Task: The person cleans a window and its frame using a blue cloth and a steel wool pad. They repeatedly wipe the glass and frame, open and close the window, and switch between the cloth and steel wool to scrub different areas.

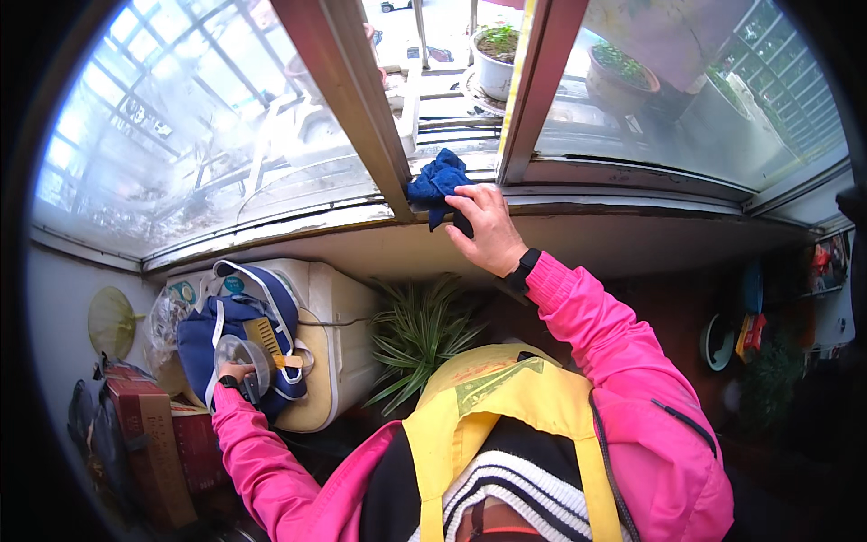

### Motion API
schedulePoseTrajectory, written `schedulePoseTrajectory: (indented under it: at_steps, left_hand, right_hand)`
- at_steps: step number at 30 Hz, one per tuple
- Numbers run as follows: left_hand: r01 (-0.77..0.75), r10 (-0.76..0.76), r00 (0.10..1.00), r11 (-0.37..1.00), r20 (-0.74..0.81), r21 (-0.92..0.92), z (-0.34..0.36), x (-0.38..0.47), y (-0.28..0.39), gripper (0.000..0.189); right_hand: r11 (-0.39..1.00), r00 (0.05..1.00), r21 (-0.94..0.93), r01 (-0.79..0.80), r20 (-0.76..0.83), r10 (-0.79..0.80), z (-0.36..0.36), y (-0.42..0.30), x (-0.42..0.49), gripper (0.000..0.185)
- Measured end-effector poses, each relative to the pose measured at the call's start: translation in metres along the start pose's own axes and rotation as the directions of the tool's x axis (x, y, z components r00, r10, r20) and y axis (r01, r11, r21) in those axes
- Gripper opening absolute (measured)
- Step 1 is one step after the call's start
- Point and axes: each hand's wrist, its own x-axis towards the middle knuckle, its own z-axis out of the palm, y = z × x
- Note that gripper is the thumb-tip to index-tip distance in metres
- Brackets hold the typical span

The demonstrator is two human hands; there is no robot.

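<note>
My right hand (489,227) is at the lower window track, its fingers loosely around the near edge of a bunched blue cloth (440,181). The cloth lies in the gap between two sliding window sashes, and part of it hangs over the sill. Low on the left, my left hand (237,372) grips the rim of a clear plastic tub (242,351). A dark grey object (251,389), too unclear to name, is by its fingers. The tub is over a navy blue bag (203,322), beside a yellowish comb-like piece (263,334).
Behind the bag is a white appliance (349,339) with a cord. A spider plant (427,332) grows below the sill. Cartons (152,440) stand at lower left. Outside, a white flowerpot (493,68) sits near the window bars. A pale basin (718,342) is at right.
</note>
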Motion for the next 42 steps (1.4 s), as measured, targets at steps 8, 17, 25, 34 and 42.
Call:
schedulePoseTrajectory:
  at_steps: [8, 17, 25, 34, 42]
  left_hand:
    - [-0.086, 0.076, 0.996, 0.971, 0.049, 0.223, -0.011, 0.01, 0.001, 0.041]
    - [-0.215, 0.158, 0.974, 0.87, -0.163, -0.444, -0.04, -0.04, -0.019, 0.023]
    - [-0.205, 0.066, 0.971, 0.72, -0.228, -0.663, -0.024, -0.088, 0.002, 0.026]
    - [-0.215, 0.064, 0.964, 0.76, -0.259, -0.614, -0.014, -0.081, 0.001, 0.027]
    - [-0.477, -0.196, 0.755, 0.491, -0.626, -0.729, -0.032, -0.102, -0.008, 0.027]
  right_hand:
    - [0.999, 0.999, 0.047, -0.009, -0.051, 0.012, -0.014, 0.012, -0.015, 0.036]
    - [0.991, 0.998, 0.123, -0.044, -0.037, 0.049, -0.022, 0.014, -0.025, 0.03]
    - [0.978, 0.999, 0.202, -0.053, 0.012, 0.051, -0.019, 0.011, -0.037, 0.027]
    - [0.97, 0.994, 0.217, -0.106, 0.048, 0.098, -0.031, 0.021, -0.052, 0.025]
    - [0.967, 0.993, 0.226, -0.117, 0.025, 0.115, -0.042, 0.033, -0.059, 0.025]
